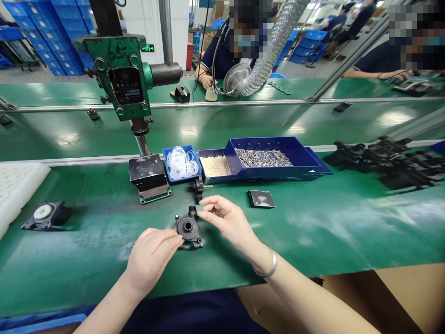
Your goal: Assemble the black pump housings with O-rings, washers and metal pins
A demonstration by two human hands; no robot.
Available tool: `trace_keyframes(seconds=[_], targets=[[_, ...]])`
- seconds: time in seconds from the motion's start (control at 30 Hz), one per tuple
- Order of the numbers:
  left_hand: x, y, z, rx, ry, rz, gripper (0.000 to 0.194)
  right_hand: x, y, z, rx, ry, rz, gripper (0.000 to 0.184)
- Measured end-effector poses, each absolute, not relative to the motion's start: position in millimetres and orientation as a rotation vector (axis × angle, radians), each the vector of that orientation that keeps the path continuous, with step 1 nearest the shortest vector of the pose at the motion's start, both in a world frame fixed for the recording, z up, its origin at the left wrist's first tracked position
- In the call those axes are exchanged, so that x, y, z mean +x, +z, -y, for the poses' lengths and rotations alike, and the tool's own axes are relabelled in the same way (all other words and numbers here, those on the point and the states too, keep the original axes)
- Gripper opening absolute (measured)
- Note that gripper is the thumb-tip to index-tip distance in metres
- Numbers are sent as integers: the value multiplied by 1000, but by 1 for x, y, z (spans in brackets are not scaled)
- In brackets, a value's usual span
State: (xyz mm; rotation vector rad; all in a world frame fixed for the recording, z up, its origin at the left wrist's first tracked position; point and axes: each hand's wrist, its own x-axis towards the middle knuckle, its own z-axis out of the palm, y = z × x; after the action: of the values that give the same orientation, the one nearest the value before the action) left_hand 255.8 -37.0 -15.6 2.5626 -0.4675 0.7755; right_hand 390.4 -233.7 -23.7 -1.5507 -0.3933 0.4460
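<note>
A round black plastic pump housing (187,228), with a hollow centre post and a stubby port at its top, rests on the green bench. The fingers of my left hand (151,255) are closed on its left lower edge. My right hand (227,222) is beside the port, thumb and forefinger nearly pinched together; whatever they hold, if anything, is too small to make out. Just beyond the port stands a second black plastic part (197,186) with short pipe ends, close to my right fingertips.
A green press (121,79) rises above a black block (148,171). Behind my hands are bins of white rings (181,162), small beige pieces (215,166) and metal pins (262,157). A black housing (47,215) lies left; dark parts (382,162) are piled right. Co-workers sit opposite.
</note>
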Motion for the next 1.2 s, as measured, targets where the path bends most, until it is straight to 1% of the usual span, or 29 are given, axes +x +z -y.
trace_keyframes(seconds=[0.2,0.37,0.5,0.57,0.67,0.73,0.8,0.87,0.93,0.97,1.0,1.03,1.07,1.13,1.17,1.2], targets=[[257,-24,38,2442,726,300,13,386,-30,223,-1574,321,448,18],[253,-30,37,2519,752,462,23,386,-37,220,-1705,137,546,15],[252,-35,36,2508,781,382,25,387,-40,225,-1757,-162,891,9],[252,-36,34,2548,805,416,24,390,-43,230,-1784,-302,1109,7],[251,-36,32,2639,835,544,24,393,-47,240,-1899,-462,1368,14],[252,-35,31,2660,855,600,28,394,-47,245,-1955,-519,1516,18],[253,-34,29,2634,849,569,38,397,-40,250,-1974,-520,1625,24],[258,-31,27,2592,733,455,59,409,-24,256,-1979,-566,1584,28],[264,-29,26,2540,512,354,85,434,-2,264,-2006,-712,1350,28],[268,-28,25,2510,397,331,94,452,9,268,-2038,-801,1173,26],[271,-29,25,2476,295,322,99,474,20,273,-2117,-847,1002,23],[274,-30,26,2438,216,320,100,497,28,278,-2251,-823,859,22],[277,-33,27,2398,166,318,98,520,35,282,-2422,-711,744,21],[280,-40,29,2322,144,286,93,561,41,289,-2723,-267,608,12],[281,-45,31,2286,163,261,90,577,40,292,-2774,-127,588,6],[281,-50,32,2255,191,238,89,589,39,293,-2797,-18,585,6]])
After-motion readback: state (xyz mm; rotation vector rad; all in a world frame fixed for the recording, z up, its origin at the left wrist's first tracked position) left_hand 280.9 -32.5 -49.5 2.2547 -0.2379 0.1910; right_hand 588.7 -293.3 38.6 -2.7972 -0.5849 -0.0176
